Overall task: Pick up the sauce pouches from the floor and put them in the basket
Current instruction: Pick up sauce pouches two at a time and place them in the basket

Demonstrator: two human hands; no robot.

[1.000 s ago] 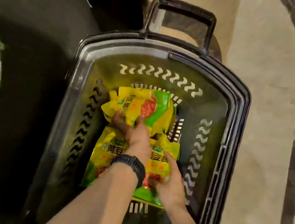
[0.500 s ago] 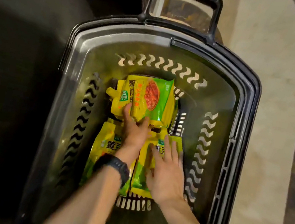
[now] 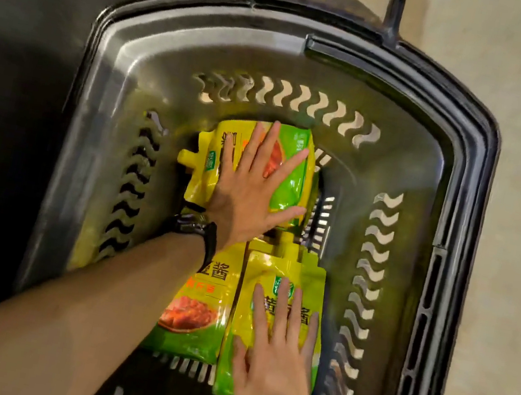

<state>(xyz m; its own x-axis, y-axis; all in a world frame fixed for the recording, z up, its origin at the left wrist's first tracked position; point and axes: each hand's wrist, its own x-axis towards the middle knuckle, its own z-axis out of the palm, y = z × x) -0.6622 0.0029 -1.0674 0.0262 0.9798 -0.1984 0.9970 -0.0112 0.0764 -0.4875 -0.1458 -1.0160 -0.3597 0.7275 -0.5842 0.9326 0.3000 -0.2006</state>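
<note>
Both hands flat, fingers straight, nothing grasped. All three sauce pouches visible are inside the basket (image 3: 465, 233), lying on its bottom.

Left edge: dark surface (image 3: 11, 83), outside the basket wall.

Left forearm comes in on a diagonal, black watch (image 3: 197, 231) on the wrist. Left hand (image 3: 245, 194) lies palm-down on the far pouch (image 3: 291, 175), fingers spread across its front. That pouch sits at the far end of the basket bottom, yellow spout (image 3: 186, 158) pointing left.

Near end, two pouches side by side, edges touching or overlapping (can't tell which). Near-left pouch (image 3: 197, 308) is partly under the left forearm, no hand on it. Near-right pouch (image 3: 273, 276) has its cap (image 3: 285, 243) pointing toward the far pouch, just beside the far pouch's lower edge. Right hand (image 3: 274, 367) rests palm-down on the near-right pouch, fingers together and extended over the printed label.

Right of the pouches: basket wall with wavy slots, then the black rim. Handle (image 3: 395, 5) stands up at the far end, partly cut off by the frame.

Right edge: pale floor (image 3: 493, 308) with a dark curved line running across it.
</note>
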